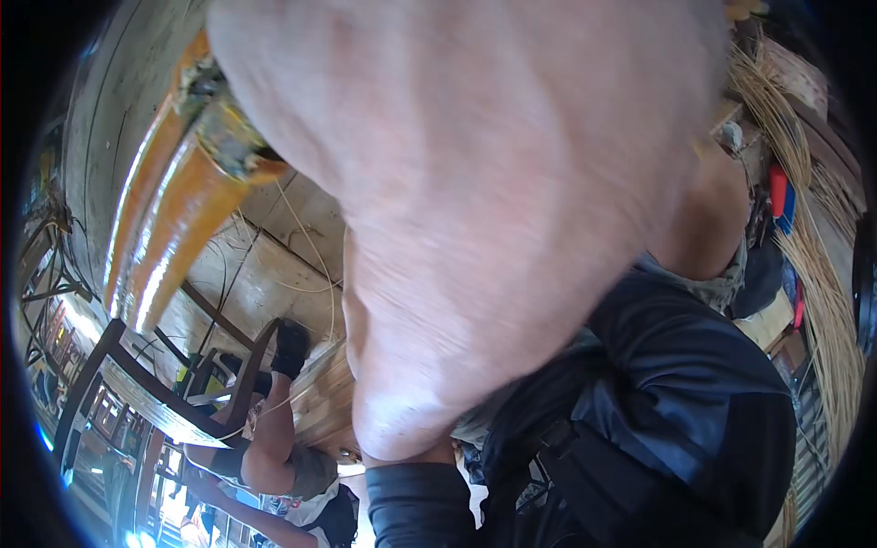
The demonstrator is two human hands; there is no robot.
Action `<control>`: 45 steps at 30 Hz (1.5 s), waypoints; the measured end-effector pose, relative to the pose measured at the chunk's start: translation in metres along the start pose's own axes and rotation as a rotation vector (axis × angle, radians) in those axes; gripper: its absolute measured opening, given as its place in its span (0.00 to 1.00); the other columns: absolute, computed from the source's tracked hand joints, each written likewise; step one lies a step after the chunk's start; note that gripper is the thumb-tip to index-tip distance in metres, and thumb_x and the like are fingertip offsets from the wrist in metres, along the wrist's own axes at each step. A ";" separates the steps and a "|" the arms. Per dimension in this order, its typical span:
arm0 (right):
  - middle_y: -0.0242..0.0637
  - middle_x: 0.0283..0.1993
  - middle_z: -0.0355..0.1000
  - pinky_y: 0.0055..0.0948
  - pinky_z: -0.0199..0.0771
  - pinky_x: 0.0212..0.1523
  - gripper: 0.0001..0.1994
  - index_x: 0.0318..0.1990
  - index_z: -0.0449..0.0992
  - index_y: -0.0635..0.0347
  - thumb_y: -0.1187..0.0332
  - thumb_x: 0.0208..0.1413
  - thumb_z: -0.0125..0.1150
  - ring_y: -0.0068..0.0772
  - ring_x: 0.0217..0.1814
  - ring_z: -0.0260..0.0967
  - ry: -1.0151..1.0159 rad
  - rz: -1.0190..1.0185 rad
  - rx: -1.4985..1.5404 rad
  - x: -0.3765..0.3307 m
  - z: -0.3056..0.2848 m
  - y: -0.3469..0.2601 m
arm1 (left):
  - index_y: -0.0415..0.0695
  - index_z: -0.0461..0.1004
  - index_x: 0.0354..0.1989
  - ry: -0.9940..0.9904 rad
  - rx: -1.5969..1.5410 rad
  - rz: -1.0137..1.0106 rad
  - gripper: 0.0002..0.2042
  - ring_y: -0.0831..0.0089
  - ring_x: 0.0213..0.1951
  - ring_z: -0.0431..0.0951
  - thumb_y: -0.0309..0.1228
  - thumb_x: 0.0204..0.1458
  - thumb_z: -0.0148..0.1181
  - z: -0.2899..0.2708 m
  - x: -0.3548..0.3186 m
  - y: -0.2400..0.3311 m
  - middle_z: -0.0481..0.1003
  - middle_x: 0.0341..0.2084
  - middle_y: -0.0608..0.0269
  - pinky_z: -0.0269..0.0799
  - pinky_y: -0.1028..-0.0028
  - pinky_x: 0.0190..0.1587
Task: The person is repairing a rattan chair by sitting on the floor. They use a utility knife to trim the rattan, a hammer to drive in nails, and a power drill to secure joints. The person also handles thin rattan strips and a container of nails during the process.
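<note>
Close up, the back of my left hand and its wrist fill the middle and top of the head view. The forearm rises out of a dark sleeve at the lower edge. Its fingers lie beyond the upper edge, so neither their pose nor anything in them shows. Just left of the hand is a glossy orange-brown piece of curved, varnished poles, with a rough, dark joint at its upper end. Whether the hand touches it cannot be told. A dark sleeve shows at the right, but my right hand is not visible.
Long, thin cane strands hang in a bundle along the right, near a red and blue object. A dark chair frame stands at lower left. Close to it another person sits, with bare legs. Loose strands lie on the tiled floor.
</note>
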State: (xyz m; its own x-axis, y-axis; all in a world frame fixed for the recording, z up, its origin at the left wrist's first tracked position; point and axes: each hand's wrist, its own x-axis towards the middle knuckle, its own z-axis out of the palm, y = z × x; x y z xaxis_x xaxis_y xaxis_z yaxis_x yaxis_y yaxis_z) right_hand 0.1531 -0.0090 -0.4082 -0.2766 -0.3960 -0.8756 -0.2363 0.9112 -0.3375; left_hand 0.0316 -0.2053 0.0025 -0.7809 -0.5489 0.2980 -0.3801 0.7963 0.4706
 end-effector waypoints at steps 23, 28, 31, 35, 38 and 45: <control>0.48 0.52 0.70 0.37 0.68 0.53 0.17 0.53 0.68 0.59 0.68 0.55 0.47 0.46 0.54 0.68 0.814 0.451 0.097 0.018 -0.193 0.119 | 0.38 0.75 0.38 0.037 0.030 0.017 0.25 0.59 0.34 0.78 0.53 0.52 0.55 0.008 0.007 -0.008 0.77 0.30 0.52 0.70 0.65 0.40; 0.50 0.52 0.69 0.38 0.67 0.54 0.18 0.52 0.69 0.60 0.65 0.56 0.46 0.47 0.55 0.67 0.768 0.439 0.116 0.023 -0.184 0.129 | 0.38 0.76 0.38 0.027 0.032 0.015 0.25 0.59 0.34 0.78 0.53 0.52 0.55 0.005 0.010 -0.005 0.77 0.30 0.52 0.70 0.64 0.40; 0.50 0.52 0.69 0.39 0.67 0.54 0.18 0.52 0.69 0.61 0.63 0.57 0.46 0.48 0.55 0.67 0.743 0.448 0.137 0.031 -0.182 0.134 | 0.38 0.76 0.38 0.019 0.036 0.020 0.25 0.59 0.35 0.78 0.53 0.52 0.55 0.005 0.012 -0.004 0.77 0.30 0.52 0.70 0.64 0.40; 0.51 0.53 0.68 0.41 0.66 0.55 0.19 0.52 0.69 0.61 0.61 0.58 0.45 0.49 0.56 0.66 0.678 0.412 0.155 0.037 -0.175 0.131 | 0.39 0.76 0.38 0.015 0.042 0.020 0.25 0.59 0.35 0.78 0.53 0.52 0.55 0.004 0.015 -0.002 0.77 0.30 0.52 0.70 0.64 0.41; 0.52 0.53 0.68 0.41 0.65 0.55 0.20 0.51 0.70 0.62 0.59 0.58 0.44 0.50 0.57 0.65 0.618 0.375 0.140 0.040 -0.152 0.137 | 0.39 0.76 0.38 0.005 0.019 0.031 0.25 0.58 0.35 0.78 0.53 0.52 0.54 0.014 0.019 -0.001 0.77 0.30 0.52 0.70 0.64 0.41; 0.53 0.49 0.70 0.43 0.67 0.53 0.19 0.47 0.73 0.62 0.57 0.58 0.47 0.51 0.53 0.68 0.646 0.355 0.009 0.029 -0.130 0.126 | 0.39 0.76 0.37 0.012 0.033 0.013 0.25 0.58 0.35 0.78 0.54 0.52 0.54 0.010 0.022 0.001 0.77 0.30 0.53 0.69 0.63 0.41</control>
State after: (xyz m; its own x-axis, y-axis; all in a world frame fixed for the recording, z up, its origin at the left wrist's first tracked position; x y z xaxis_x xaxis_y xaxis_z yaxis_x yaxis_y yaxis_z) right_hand -0.0062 0.0790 -0.4312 -0.8293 -0.0624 -0.5554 -0.0234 0.9967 -0.0771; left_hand 0.0093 -0.2139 0.0013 -0.7800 -0.5417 0.3135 -0.3864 0.8108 0.4396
